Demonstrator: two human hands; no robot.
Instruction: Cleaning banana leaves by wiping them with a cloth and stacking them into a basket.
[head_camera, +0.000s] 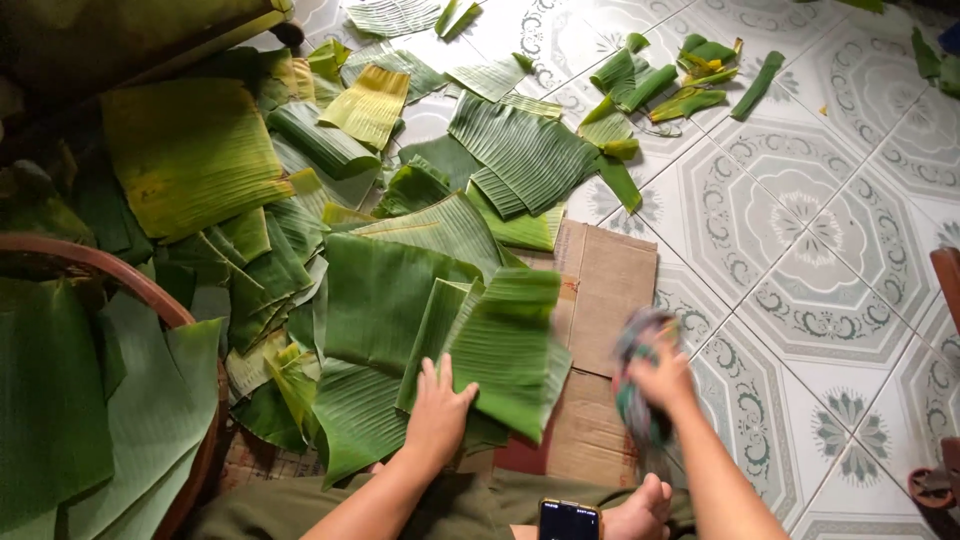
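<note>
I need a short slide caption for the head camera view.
Left hand presses a banana leaf flat on cardboard while right hand holds a multicoloured cloth.

Bare forearms — olive-green trousers

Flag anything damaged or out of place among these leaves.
Several banana leaf pieces near the top have yellowed, unlike the green ones. Torn strips lie scattered over the tiled floor, away from the main pile.

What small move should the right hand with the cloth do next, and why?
Probably bring the cloth left onto the banana leaf and wipe it. The left hand lies flat on that leaf over the cardboard, while the right hand grips the cloth just beside it, off the leaf.
</note>
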